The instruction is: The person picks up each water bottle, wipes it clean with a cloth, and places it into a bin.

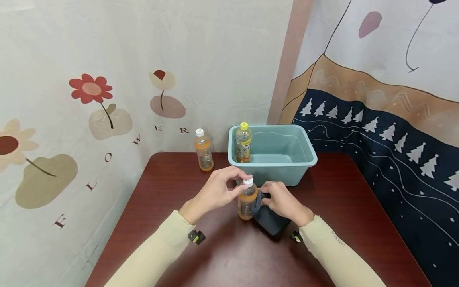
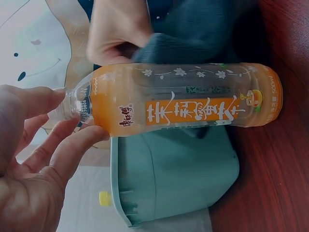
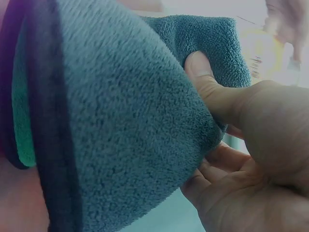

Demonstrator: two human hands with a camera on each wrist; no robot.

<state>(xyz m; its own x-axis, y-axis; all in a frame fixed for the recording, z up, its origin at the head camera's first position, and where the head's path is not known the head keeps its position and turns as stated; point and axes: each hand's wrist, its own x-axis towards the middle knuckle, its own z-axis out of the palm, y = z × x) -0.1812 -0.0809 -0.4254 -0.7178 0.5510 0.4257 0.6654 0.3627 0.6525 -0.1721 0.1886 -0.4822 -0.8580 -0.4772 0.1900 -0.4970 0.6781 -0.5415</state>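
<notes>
A clear tea bottle (image 1: pixel 245 208) with an orange label and white cap stands upright on the table, some amber liquid at its base. My left hand (image 1: pixel 219 188) pinches it at the cap and neck from the left; in the left wrist view the thumb and fingers are around the neck of the bottle (image 2: pixel 193 116). On the other side, my right hand (image 1: pixel 283 200) grips a dark grey-blue cloth (image 1: pixel 274 221), bunched right at the bottle's side. The right wrist view shows the fuzzy cloth (image 3: pixel 130 111) pinched between thumb and fingers, its dark-edged end hanging down.
A light blue plastic basin (image 1: pixel 265 175) stands just behind the hands. Inside its left end is a yellow-capped bottle (image 1: pixel 244 146). Another orange-labelled bottle (image 1: pixel 204 153) stands at the back of the dark red table (image 1: pixel 172 239), near the wall hanging.
</notes>
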